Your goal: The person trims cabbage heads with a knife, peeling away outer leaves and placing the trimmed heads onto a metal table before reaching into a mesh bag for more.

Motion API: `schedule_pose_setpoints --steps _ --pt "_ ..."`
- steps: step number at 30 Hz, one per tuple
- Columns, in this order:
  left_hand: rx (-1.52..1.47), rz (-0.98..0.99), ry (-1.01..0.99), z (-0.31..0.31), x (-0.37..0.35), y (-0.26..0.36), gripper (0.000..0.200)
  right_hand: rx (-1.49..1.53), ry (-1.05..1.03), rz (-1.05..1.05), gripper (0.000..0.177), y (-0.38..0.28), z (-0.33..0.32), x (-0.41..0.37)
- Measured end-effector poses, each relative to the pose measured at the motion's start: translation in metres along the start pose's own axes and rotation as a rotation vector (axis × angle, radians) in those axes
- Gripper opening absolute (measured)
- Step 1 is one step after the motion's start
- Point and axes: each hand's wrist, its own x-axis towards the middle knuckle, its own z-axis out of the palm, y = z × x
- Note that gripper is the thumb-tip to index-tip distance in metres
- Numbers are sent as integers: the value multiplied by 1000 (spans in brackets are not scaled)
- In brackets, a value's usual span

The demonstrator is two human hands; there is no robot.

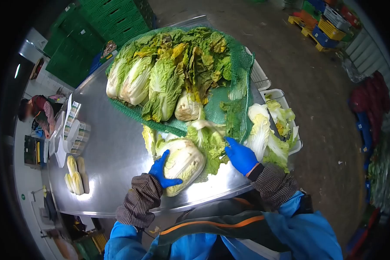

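Note:
My left hand, in a blue glove, has its thumb and fingers spread around the lower left side of a trimmed cabbage head on the metal table. To the right of that head, my right hand is closed at the edge of a loose green leaf. Behind both hands a green mesh sack lies open under several untrimmed cabbages with yellow and brown outer leaves. A pale cabbage piece lies right of my right hand.
A white crate with discarded leaves stands at the table's right edge. Small cabbages and labels lie on the metal table at left. Another person is at the far left. Green crates are stacked behind.

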Motion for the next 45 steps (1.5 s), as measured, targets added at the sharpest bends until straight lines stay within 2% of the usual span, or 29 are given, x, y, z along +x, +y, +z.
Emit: schedule_pose_setpoints --steps 3,4,6,8,10,11,13,17,21,23,26,29,31,33,34,39,41,42,45 --pt "-28 -5 3 -1 -2 -1 122 -19 44 -125 46 -26 4 1" --pt "-46 11 20 1 -3 -6 121 -69 110 -169 49 -38 0 -2" --pt "-115 28 49 6 -5 -19 120 -228 112 -229 50 -55 -9 -11" --pt "-217 40 74 10 -3 -36 119 -173 151 -323 38 -62 -3 -18" --pt "-237 53 70 13 -1 -46 119 3 103 -289 27 -55 23 -12" --pt "-246 61 69 13 -1 -50 118 60 -23 -172 18 -52 31 -6" --pt "-319 40 90 14 -1 -47 120 -2 -58 -163 13 -49 43 3" --pt "-447 41 86 16 1 -56 121 -70 -71 -305 9 -53 58 7" --pt "-374 38 84 11 3 -51 119 -309 -57 -241 7 -40 91 13" --pt "-269 50 104 7 4 -42 117 -278 -87 -145 6 -41 95 20" --pt "-330 88 135 7 7 -48 114 -176 -91 -76 6 -32 112 34" --pt "-426 58 163 9 3 -39 112 -193 -69 -117 6 -30 111 36" --pt "-84 128 172 6 -5 -27 108 -252 -96 -107 10 -34 97 32" --pt "-2 35 144 9 -9 -14 107 -236 -112 -65 15 -26 98 24" --pt "-15 28 168 13 -10 -11 106 -277 -177 5 18 -25 104 29" --pt "16 89 256 24 -20 -7 101 -265 -280 20 22 -18 98 35" --pt "178 71 256 29 -28 1 99 -307 -356 78 23 -12 93 26" --pt "148 101 263 30 -34 9 99 -296 -279 100 22 -2 100 24" --pt "115 190 330 36 -40 8 97 -343 -276 7 18 16 112 41"
